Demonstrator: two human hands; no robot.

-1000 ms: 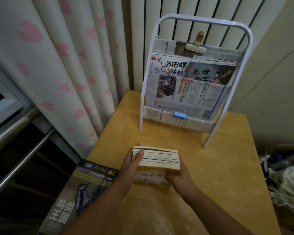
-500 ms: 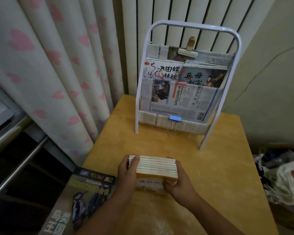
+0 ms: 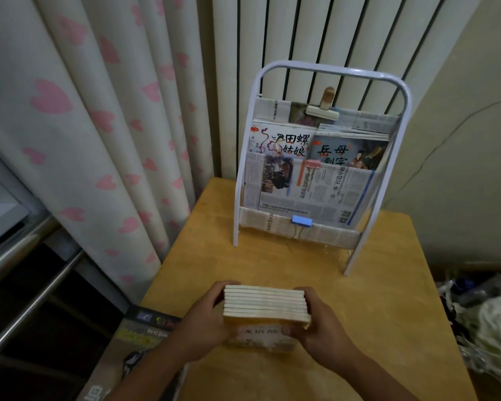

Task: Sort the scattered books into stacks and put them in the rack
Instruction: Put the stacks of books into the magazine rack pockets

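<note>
On the bench (image 3: 373, 314), before the rack (image 3: 318, 175), the left hand (image 3: 206, 322) and right hand (image 3: 321, 328) grip a stack of books (image 3: 265, 303) from both sides; its front cover text is blurred and partly covered by thumbs.

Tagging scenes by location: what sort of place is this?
Probably a room in a home: heart-print curtain, white radiator on the wall, and a small wooden table bearing a newspaper-lined rack.
</note>
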